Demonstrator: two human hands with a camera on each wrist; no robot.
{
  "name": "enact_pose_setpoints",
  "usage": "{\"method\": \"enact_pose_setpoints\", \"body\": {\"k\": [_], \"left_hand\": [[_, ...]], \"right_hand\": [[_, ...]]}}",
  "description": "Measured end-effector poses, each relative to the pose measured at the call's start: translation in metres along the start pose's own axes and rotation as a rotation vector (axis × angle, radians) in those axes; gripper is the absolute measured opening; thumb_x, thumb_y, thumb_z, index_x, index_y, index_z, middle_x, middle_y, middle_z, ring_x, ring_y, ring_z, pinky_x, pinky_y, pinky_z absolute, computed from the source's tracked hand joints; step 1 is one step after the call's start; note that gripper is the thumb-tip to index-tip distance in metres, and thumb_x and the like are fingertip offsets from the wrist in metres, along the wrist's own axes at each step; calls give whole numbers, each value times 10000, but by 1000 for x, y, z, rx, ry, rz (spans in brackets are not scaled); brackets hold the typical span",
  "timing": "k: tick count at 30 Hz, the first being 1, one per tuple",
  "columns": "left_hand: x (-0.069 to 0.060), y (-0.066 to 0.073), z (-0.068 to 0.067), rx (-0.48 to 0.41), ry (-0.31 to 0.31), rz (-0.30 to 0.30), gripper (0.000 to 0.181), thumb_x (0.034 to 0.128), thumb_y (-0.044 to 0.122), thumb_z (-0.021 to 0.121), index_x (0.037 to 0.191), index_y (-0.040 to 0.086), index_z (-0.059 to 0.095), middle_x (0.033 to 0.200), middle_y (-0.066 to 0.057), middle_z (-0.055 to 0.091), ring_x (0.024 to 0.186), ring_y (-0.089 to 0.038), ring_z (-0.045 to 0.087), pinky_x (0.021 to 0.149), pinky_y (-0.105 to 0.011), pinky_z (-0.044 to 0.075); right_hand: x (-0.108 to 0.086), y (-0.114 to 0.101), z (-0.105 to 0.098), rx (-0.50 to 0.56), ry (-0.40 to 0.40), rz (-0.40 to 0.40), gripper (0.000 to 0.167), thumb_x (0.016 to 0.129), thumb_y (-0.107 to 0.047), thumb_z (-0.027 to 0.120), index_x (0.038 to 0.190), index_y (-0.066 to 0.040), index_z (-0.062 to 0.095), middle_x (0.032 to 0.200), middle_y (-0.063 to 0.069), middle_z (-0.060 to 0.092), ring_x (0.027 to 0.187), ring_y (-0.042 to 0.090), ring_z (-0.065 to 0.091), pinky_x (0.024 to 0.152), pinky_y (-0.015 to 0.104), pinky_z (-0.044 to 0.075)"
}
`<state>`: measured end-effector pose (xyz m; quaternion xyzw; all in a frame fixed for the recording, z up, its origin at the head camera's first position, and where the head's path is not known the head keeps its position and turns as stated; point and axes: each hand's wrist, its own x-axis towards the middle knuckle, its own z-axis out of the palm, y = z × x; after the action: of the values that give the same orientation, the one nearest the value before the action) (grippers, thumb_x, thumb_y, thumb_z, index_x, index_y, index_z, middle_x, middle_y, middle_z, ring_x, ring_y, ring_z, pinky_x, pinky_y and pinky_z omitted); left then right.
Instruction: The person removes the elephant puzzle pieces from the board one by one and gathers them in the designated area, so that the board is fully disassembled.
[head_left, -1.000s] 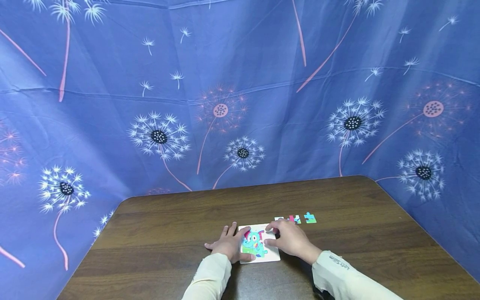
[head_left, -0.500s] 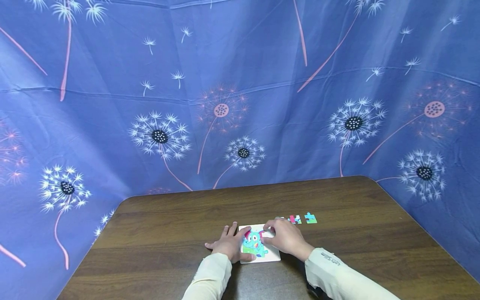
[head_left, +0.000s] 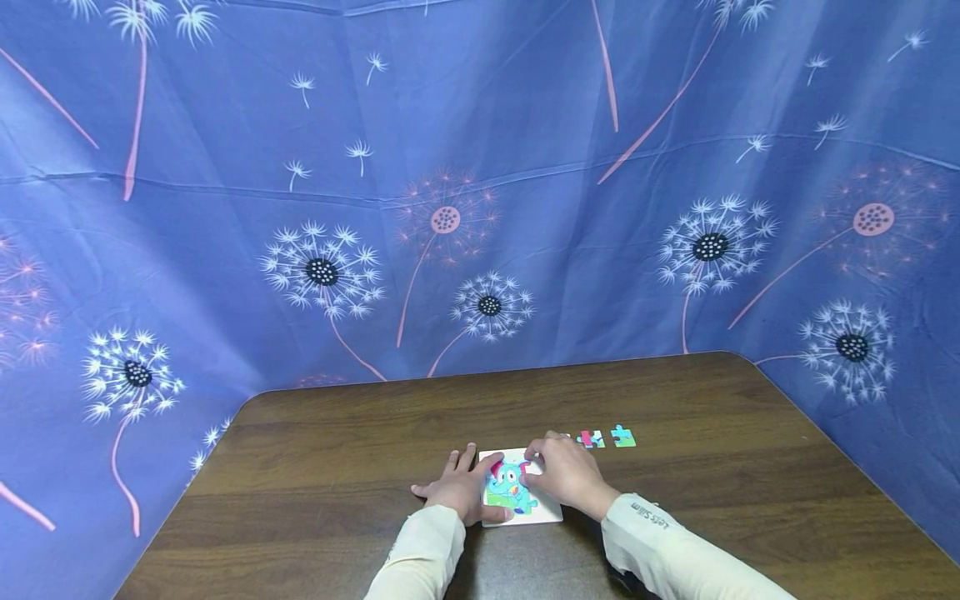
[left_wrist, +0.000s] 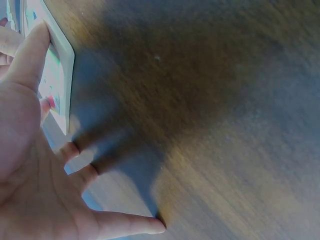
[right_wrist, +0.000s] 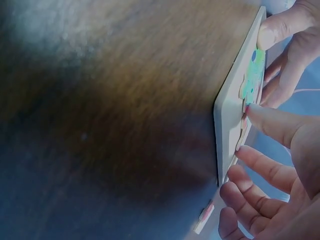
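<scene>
Against a blue dandelion-print fabric backdrop (head_left: 555, 217), a brown wood-grain table (head_left: 322, 467) holds a square white puzzle board (head_left: 545, 512). Through my cameras, the left hand (head_left: 455, 492) rests there, fingers spread; the right hand (head_left: 568, 475) pinches a thin jigsaw piece (right_wrist: 242, 134) at the board's right side.

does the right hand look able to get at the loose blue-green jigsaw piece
Probably yes: nothing covers the loose blue-green piece, though the right hand is at the white square board.

Blue dandelion-print cloth (head_left: 555, 217); wood-grain table (head_left: 322, 467)
</scene>
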<state>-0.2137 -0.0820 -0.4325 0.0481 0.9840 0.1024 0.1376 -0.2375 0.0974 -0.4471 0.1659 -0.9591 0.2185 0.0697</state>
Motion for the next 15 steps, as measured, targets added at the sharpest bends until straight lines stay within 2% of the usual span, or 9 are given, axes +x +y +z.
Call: {"method": "enact_pose_setpoints", "body": {"k": [15], "left_hand": [[1,0,0,-3,-9,-4,823,813,558,805,1519,357,433,1632,-39,328,1508,-308,287,919,-862,317]], "right_hand": [[5,-1,3,-58,-26,5,301,710,-266,933,888,-121,739,775,-9,544,726,176,512,625,376,475]]}}
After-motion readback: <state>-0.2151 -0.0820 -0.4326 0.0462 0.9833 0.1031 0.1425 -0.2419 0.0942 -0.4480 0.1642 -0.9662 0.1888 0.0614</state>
